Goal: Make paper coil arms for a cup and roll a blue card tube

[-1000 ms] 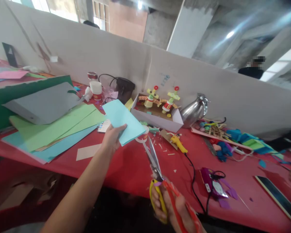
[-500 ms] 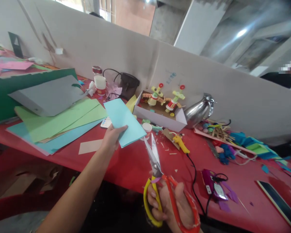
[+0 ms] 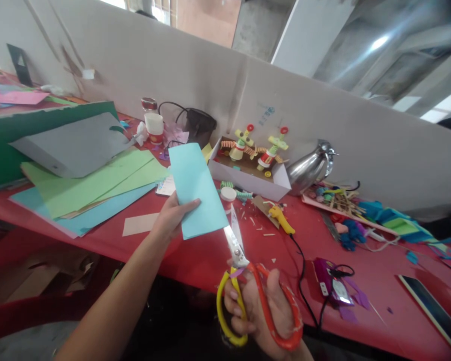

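Observation:
My left hand [image 3: 175, 215] grips a folded light-blue sheet of paper [image 3: 197, 188] near its lower left edge, thumb on top. My right hand [image 3: 261, 311] is wrapped round a pair of scissors [image 3: 236, 248] with one yellow and one red handle. The blades stand apart, and one of them passes behind the lower right corner of the paper. Whether that corner lies between the blades I cannot tell. A small purple scrap [image 3: 237, 272] clings near the scissors' pivot. Below the paper is the red tabletop [image 3: 195, 260].
Green sheets [image 3: 86, 185] and a grey board [image 3: 75, 145] lie left. Behind, a white box [image 3: 248, 180] holds two paper figures, beside a steel jug [image 3: 310, 168]. A yellow glue gun [image 3: 281, 219] with a black cord, a purple box [image 3: 328, 283] and a phone [image 3: 432, 308] lie right.
The scissors have moved slightly left and up, bringing a blade to the paper's corner. The blue paper has turned a little more upright and shifted slightly right.

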The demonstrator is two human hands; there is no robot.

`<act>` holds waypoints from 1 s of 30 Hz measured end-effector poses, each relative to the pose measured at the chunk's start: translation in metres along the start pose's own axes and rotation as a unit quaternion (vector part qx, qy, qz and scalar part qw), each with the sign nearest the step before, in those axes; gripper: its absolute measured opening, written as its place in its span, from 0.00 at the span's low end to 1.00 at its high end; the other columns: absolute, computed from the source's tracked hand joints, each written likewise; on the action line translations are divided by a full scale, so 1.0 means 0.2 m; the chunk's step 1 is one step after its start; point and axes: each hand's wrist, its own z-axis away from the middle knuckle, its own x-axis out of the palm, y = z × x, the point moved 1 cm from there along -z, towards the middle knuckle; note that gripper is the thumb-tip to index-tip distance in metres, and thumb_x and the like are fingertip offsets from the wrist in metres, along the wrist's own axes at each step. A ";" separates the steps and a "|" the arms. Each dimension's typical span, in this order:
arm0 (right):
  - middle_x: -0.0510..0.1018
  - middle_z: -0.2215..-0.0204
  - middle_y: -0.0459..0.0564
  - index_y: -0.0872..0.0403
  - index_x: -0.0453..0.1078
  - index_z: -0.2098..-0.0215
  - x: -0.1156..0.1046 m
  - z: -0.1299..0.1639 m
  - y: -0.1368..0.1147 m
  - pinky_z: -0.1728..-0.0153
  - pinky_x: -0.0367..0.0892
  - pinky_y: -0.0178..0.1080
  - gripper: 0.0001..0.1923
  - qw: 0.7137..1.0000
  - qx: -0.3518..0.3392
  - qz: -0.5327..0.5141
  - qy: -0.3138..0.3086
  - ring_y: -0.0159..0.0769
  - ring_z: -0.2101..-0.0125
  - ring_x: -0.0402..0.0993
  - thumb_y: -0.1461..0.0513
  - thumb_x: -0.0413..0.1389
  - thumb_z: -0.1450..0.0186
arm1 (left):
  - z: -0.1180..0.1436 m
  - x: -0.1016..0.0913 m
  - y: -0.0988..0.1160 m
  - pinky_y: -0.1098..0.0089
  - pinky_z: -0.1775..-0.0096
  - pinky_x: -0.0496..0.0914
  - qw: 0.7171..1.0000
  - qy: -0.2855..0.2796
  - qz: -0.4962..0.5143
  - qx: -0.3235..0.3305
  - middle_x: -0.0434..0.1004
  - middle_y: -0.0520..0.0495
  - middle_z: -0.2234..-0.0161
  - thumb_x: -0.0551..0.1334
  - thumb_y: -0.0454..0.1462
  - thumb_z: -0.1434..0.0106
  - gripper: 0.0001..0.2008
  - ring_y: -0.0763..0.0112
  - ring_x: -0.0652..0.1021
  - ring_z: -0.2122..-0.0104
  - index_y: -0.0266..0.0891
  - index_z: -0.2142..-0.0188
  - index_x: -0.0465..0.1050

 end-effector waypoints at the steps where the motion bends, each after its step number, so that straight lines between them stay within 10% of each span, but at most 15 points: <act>1: 0.65 0.68 0.48 0.50 0.64 0.46 0.01 0.00 0.00 0.81 0.46 0.26 0.39 1.000 -0.001 -0.005 -0.002 0.30 0.72 0.56 0.33 0.54 0.43 | 0.01 -0.01 0.00 0.61 0.61 0.80 1.000 -0.008 0.001 0.004 0.80 0.39 0.53 0.74 0.33 0.50 0.30 0.57 0.82 0.61 0.40 0.48 0.71; 30: 0.63 0.67 0.46 0.50 0.66 0.50 0.00 0.03 0.02 0.80 0.44 0.27 0.43 0.998 0.025 -0.039 -0.041 0.27 0.73 0.53 0.30 0.54 0.49 | 0.15 -0.01 0.02 0.64 0.62 0.81 0.996 -0.090 -0.020 0.011 0.80 0.44 0.51 0.74 0.35 0.49 0.34 0.55 0.82 0.57 0.47 0.44 0.67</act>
